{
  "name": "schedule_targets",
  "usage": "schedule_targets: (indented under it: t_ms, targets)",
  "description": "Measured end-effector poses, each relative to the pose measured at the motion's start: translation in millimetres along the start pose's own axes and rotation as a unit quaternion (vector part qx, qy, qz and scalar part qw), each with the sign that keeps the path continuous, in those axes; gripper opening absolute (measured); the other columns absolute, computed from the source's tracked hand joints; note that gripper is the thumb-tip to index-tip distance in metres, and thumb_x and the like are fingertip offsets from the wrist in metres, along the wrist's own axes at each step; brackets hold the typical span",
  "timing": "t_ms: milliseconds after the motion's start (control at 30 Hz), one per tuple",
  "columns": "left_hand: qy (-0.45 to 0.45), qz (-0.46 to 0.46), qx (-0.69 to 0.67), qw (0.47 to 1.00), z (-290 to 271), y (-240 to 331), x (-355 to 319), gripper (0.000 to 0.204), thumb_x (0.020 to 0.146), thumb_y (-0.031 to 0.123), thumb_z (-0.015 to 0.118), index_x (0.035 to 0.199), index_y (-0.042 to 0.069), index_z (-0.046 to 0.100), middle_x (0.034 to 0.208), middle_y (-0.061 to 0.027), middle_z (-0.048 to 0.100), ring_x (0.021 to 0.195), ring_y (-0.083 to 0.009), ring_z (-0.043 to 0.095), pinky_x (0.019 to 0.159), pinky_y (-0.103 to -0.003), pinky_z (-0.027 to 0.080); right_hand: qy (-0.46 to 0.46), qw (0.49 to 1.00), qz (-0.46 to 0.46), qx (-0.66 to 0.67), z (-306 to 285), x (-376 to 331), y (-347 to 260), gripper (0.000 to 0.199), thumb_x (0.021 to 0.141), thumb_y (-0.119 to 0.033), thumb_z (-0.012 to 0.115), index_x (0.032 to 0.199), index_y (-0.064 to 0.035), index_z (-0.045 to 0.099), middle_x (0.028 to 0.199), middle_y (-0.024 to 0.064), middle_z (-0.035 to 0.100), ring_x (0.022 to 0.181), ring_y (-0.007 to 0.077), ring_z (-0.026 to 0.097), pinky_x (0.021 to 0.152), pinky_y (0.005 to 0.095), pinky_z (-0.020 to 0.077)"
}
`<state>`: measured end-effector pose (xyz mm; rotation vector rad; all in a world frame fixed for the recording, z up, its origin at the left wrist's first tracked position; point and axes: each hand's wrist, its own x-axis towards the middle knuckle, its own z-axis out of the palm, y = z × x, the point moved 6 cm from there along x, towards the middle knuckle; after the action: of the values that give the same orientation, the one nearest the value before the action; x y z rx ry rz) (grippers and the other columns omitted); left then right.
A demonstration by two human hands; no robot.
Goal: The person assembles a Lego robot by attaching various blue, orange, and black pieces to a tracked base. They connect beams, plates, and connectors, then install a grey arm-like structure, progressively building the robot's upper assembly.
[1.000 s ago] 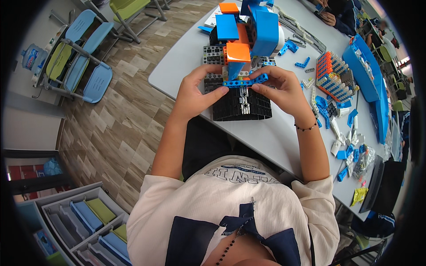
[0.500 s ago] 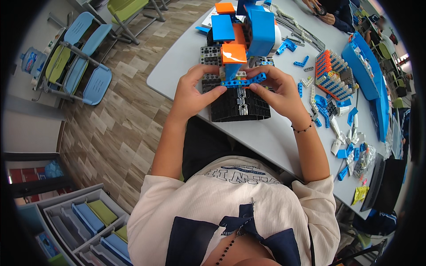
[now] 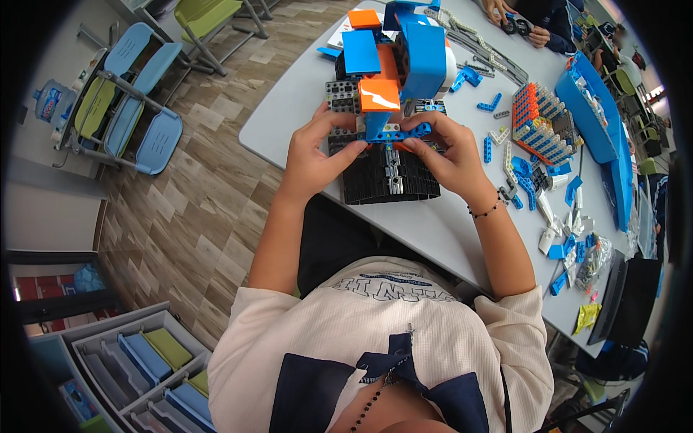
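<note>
Hands [image 3: 315, 153] [image 3: 456, 154] still grip blue beam [image 3: 396, 136]; model [image 3: 382, 98] has edged closer.

The perforated beam [image 3: 397, 136] is bright blue; the track treads [image 3: 361, 180] are black, split by a light-grey strip [image 3: 393, 175]. On the toy-brick model, the square front panel [image 3: 380, 103] is glossy orange, the rear panel [image 3: 361, 52] blue. The brick rack [image 3: 538, 133] shows rows of orange, white and blue. The bench [image 3: 462, 231] is pale grey, the storage bin [image 3: 583, 108] blue, the packet [image 3: 587, 317] yellow. Planks in mixed browns and beiges pattern the floor [image 3: 173, 224]. The shirt [image 3: 289, 325] is cream with navy patches.
</note>
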<state>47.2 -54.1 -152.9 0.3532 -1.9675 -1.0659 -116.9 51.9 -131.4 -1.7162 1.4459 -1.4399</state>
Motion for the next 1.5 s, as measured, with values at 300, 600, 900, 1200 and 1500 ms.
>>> schedule_targets:
  t_ms: [300,600,900,1200,1500]
  targets:
    - [0.02,-0.016,0.018,1.0,0.6,-0.7,-3.4,0.025,0.076,0.016,0.074,0.096,0.003,0.065,0.091,-0.0072,0.069,0.093,-0.0214,0.065,0.112,-0.056,0.022,0.007,1.0,0.012,0.024,-0.7,-0.5,0.3,0.015,0.086,0.001,0.064,0.1,0.0029,0.06,0.102,0.0114,0.066,0.093,0.0184,0.068,0.082,0.028,0.0554]
    - [0.022,-0.041,0.012,0.999,1.5,-5.7,-4.5,0.025,0.075,0.018,0.073,0.093,0.003,0.064,0.091,-0.0061,0.067,0.092,-0.0202,0.063,0.112,-0.054,0.021,0.033,0.997,0.039,0.066,-13.0,-6.9,13.4,0.021,0.085,-0.01,0.069,0.102,0.0011,0.063,0.097,0.0094,0.068,0.09,0.0164,0.068,0.083,0.0284,0.0535]
    - [0.026,-0.051,0.002,0.998,2.9,-9.1,-7.5,0.028,0.077,0.02,0.072,0.095,0.002,0.063,0.091,-0.0073,0.066,0.091,-0.0196,0.062,0.114,-0.051,0.02,0.063,0.997,-0.04,-0.018,-20.3,-6.0,-2.8,0.017,0.084,-0.01,0.07,0.097,-0.0013,0.067,0.092,0.0089,0.068,0.083,0.0151,0.066,0.076,0.0269,0.0533]
    - [0.018,-0.055,-0.012,0.998,4.8,-10.4,-8.7,0.025,0.078,0.019,0.072,0.095,0.004,0.063,0.091,-0.0058,0.066,0.092,-0.0181,0.062,0.114,-0.051,0.019,0.069,0.996,-0.048,-0.039,-21.1,-5.7,-9.0,0.015,0.083,-0.01,0.07,0.095,-0.001,0.067,0.089,0.0092,0.068,0.081,0.0154,0.066,0.075,0.0271,0.0533]
    - [0.017,-0.059,-0.014,0.998,5.6,-8.8,-9.0,0.023,0.078,0.016,0.071,0.095,0.004,0.062,0.091,-0.0056,0.066,0.091,-0.0181,0.061,0.114,-0.051,0.018,0.074,0.995,-0.059,-0.042,-21.6,-5.6,-10.1,0.014,0.083,-0.009,0.07,0.094,-0.0006,0.067,0.089,0.0091,0.067,0.08,0.0156,0.066,0.074,0.0268,0.0536]
